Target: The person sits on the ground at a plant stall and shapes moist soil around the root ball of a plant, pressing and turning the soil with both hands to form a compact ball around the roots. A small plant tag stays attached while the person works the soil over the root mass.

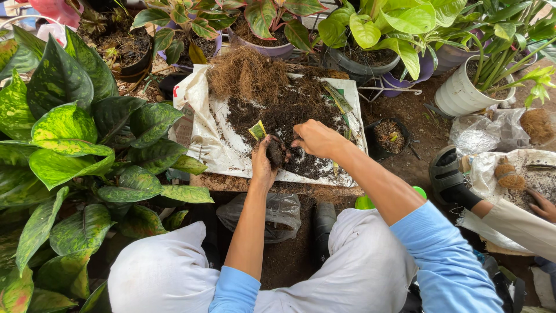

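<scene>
Outdoors, white sack [217, 145] spread with soil [289, 116], potted plants [359, 35] around

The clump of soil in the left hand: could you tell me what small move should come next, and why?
Probably bring the right hand over to press more soil onto the clump: the left hand cups it above the white sheet, and the right fingers already rest in the loose pile.

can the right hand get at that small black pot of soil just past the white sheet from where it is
Probably yes. The right hand is over the soil pile, and the small black pot sits just beside the white sheet, open-topped, with nothing between.
</scene>
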Demonstrator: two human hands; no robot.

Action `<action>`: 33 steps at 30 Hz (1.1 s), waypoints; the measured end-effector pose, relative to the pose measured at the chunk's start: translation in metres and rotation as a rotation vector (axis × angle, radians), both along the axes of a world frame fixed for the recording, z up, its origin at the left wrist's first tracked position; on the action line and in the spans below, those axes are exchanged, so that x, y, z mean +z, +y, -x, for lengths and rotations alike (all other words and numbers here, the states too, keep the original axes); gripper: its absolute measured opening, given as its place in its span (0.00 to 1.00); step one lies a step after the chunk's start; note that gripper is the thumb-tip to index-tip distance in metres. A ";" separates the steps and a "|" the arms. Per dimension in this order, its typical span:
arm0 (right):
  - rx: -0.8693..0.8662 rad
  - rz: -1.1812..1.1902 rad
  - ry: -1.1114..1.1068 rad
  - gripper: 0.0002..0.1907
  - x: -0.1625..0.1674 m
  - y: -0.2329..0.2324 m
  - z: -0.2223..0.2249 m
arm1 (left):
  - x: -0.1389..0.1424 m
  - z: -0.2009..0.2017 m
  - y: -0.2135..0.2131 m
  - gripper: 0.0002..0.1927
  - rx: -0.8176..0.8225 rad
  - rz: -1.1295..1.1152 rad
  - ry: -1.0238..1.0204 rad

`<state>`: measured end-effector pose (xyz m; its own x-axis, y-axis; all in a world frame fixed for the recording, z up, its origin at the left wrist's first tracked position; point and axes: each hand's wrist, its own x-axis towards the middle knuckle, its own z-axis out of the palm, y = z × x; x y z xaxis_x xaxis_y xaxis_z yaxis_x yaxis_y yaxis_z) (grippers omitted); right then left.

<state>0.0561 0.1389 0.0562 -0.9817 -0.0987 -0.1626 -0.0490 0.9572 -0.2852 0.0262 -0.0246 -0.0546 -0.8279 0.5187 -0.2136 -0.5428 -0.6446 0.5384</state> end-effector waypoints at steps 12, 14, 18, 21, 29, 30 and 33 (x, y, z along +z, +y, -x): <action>-0.085 0.244 0.036 0.14 0.015 -0.013 -0.006 | -0.007 0.002 0.002 0.10 0.047 0.004 -0.062; -0.059 0.243 0.043 0.13 0.020 -0.017 -0.005 | -0.009 0.002 0.002 0.10 0.041 -0.019 -0.015; -0.111 0.171 -0.087 0.11 0.023 -0.019 -0.004 | -0.012 0.002 0.003 0.10 0.034 -0.022 0.018; -0.005 0.212 0.028 0.10 0.019 -0.018 -0.004 | -0.014 0.003 0.004 0.10 0.036 -0.002 -0.026; 0.001 0.195 0.038 0.13 0.012 -0.021 -0.002 | -0.023 0.005 0.004 0.09 0.051 -0.058 -0.022; 0.000 0.184 0.042 0.14 0.011 -0.022 -0.002 | -0.024 0.005 0.005 0.09 0.054 -0.053 -0.020; 0.013 0.174 0.053 0.14 0.011 -0.023 -0.002 | -0.026 0.005 0.004 0.09 0.047 -0.041 -0.021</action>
